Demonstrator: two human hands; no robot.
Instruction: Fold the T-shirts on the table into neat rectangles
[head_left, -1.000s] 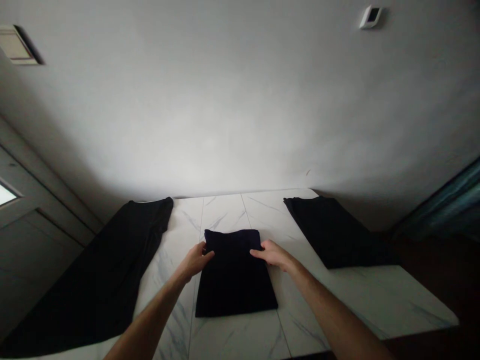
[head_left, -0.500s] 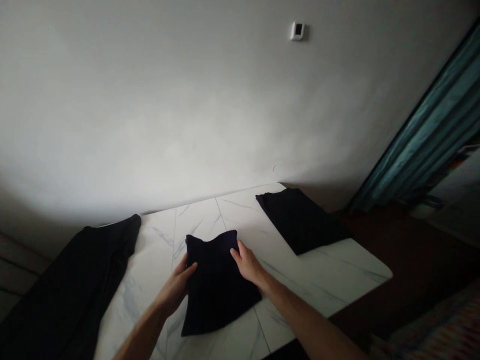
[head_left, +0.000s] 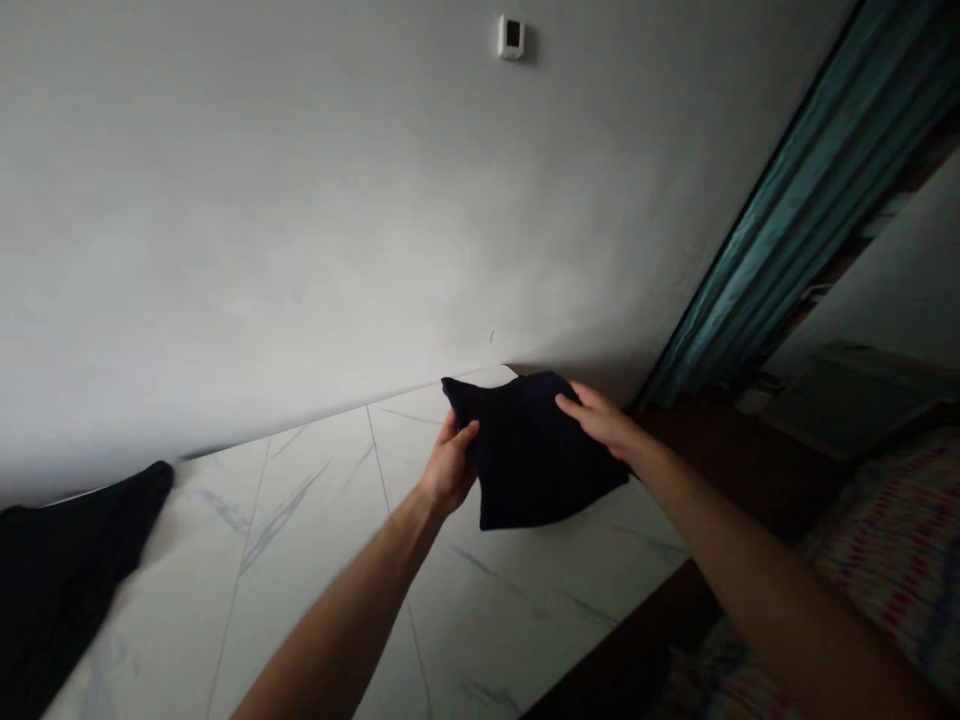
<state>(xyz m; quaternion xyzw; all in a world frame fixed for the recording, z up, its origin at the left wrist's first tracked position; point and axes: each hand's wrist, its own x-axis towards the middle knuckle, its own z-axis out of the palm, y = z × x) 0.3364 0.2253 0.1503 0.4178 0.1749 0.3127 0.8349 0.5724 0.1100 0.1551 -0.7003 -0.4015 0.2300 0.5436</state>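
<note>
Toward the far end of a white marble-patterned desk [head_left: 300,560], both hands hold up a folded dark navy garment [head_left: 536,450], which sits between them near the desk's far right corner. Its lower corner hangs close above the desk top, though whether it touches the surface is hard to tell in the shadow. A pointed corner of the cloth sticks out to the far left. The left hand [head_left: 450,468] is closed narrowly around the garment's left edge, with the thumb up and the fingers curled out of sight behind the cloth. The right hand [head_left: 600,420] is more open, its fingers [head_left: 592,408] lying nearly straight across the garment's right side rather than pinching it. Both bare forearms reach in from the near side. Well apart to the left, a black garment [head_left: 67,580] lies along the desk's left side and runs out of the frame. Behind the desk rises a pale wall [head_left: 300,200] with a small white wall device [head_left: 511,37] high up. To the right hangs a teal curtain [head_left: 787,210], and a patterned bedcover [head_left: 885,540] with red dashes lies at the near right, beyond the desk's edge.
</note>
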